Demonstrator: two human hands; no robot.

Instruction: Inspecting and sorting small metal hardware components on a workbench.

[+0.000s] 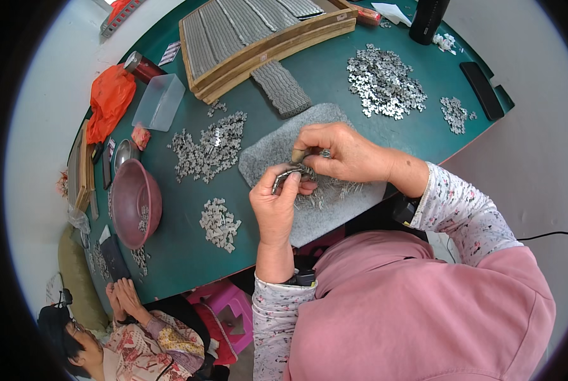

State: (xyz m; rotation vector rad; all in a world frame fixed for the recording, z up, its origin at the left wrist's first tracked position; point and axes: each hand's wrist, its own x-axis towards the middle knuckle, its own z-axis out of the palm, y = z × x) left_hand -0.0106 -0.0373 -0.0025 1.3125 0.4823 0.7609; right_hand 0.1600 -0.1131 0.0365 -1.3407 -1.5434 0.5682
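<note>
Two hands: both meet over the grey felt pad (277, 152) near the middle of the bench (334, 70), each closed on something small.
Stacked metal pieces: a short row of small silvery pieces (286, 176) pinched in the left hand (274, 206), thumb and fingers shut round it; its long axis runs roughly 8 to 2 o'clock, the free end toward the right hand.
Right hand: the right hand (347, 152) comes in from 3 o'clock, fingers curled shut on a small brownish tool (296, 154) (what kind is too small to tell), its tip just at 12 o'clock of the held row.
Key relation: the row lies at 7 o'clock from the right grip, almost touching; the left hand bears it, the right is the nearer free worker.
Loose pieces on pad: a scatter of thin silvery pieces (334, 189) under both hands.
Piles at 9 to 11 o'clock: one heap (211, 149), a smaller one (219, 223) nearer the bench edge.
Piles at 1 o'clock: a broad heap (385, 82), a small one (454, 113).
Wooden tray: filled rows at 12 o'clock (284, 47).
Maroon bowl: at 9 o'clock (128, 197).
Clear plastic box: beside it, toward 11 o'clock (159, 101).
Another person: hands clasped at 7 o'clock (122, 298).
</note>
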